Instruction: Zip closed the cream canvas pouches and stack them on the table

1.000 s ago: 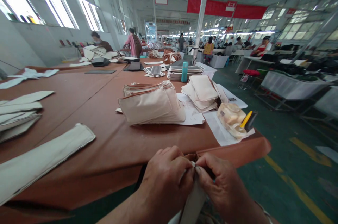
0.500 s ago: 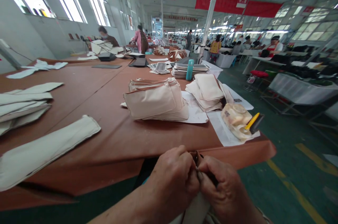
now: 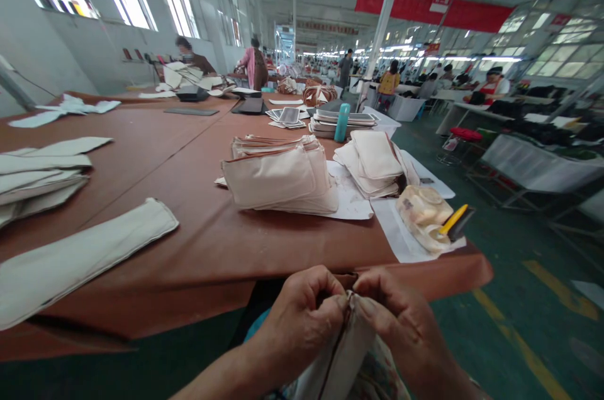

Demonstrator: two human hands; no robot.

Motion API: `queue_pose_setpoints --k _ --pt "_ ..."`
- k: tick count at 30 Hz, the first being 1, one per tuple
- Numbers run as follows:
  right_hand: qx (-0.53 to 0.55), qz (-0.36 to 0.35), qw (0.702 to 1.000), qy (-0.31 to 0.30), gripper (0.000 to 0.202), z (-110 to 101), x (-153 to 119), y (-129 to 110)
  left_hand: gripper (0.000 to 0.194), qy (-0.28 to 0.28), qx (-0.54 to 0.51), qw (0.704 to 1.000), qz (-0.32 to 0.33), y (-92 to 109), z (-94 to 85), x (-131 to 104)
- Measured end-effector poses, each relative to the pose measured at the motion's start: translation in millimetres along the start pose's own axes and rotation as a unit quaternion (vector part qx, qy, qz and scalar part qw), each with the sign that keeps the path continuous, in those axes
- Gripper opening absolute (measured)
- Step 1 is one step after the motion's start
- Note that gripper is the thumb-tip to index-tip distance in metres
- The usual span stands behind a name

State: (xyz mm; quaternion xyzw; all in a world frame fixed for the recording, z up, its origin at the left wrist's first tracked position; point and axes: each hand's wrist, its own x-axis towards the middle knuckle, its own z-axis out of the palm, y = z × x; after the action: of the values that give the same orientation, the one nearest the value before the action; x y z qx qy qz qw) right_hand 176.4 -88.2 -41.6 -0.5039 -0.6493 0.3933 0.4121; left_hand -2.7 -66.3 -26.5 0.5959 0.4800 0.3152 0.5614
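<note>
At the table's front edge, my left hand and my right hand pinch the top end of a cream fabric piece from both sides. A dark brown seam runs down the piece, which hangs below the table's level. Both thumbs and forefingers are close together at its upper edge. Beyond my hands, a stack of cream fabric pieces lies on the brown table. A second cream stack stands to its right.
A plastic container with a yellow-handled brush sits at the right corner. A teal bottle stands farther back. Long cream pieces lie at left. Several people work in the background, one person beyond the table.
My fingers have shifted at the top of the piece, and more of its cream surface and dark seam shows between my hands. The view has tilted slightly.
</note>
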Motion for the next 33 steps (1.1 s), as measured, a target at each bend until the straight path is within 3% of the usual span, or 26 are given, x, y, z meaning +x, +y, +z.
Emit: queue_pose_setpoints --k 2,4,8,11,21,25,29,33 --pt "-0.095 -0.125 0.984 0.088 0.006 -3 -3 -6 0.011 0.016 0.011 1.0 0.003 4 1.5 -1" --pt "-0.188 -0.221 0.949 0.121 0.008 -7 -6 -11 0.01 0.034 0.025 0.999 0.005 6 3.7 -1" --pt "-0.26 -0.251 0.931 0.052 0.013 -9 -11 -17 0.011 0.062 0.055 0.995 0.051 4 10.2 -3" --pt "-0.26 -0.251 0.931 0.054 0.013 -8 -12 -17 0.013 0.079 0.08 0.989 0.096 2 14.8 -4" --pt "-0.273 -0.146 0.948 0.074 0.009 -4 -18 -14 0.014 0.105 0.173 0.946 0.253 -9 22.8 -6" --pt "-0.262 -0.087 0.958 0.083 0.011 3 -19 -4 0.013 0.085 0.193 0.94 0.269 -16 23.6 -4" --pt "-0.141 0.029 0.989 0.046 0.013 8 -17 3 0.015 0.07 0.175 0.956 0.224 -13 23.7 -1" --pt "0.119 0.112 0.986 0.039 0.019 16 -18 11 0.015 0.06 0.137 0.978 0.146 -11 25.1 1"
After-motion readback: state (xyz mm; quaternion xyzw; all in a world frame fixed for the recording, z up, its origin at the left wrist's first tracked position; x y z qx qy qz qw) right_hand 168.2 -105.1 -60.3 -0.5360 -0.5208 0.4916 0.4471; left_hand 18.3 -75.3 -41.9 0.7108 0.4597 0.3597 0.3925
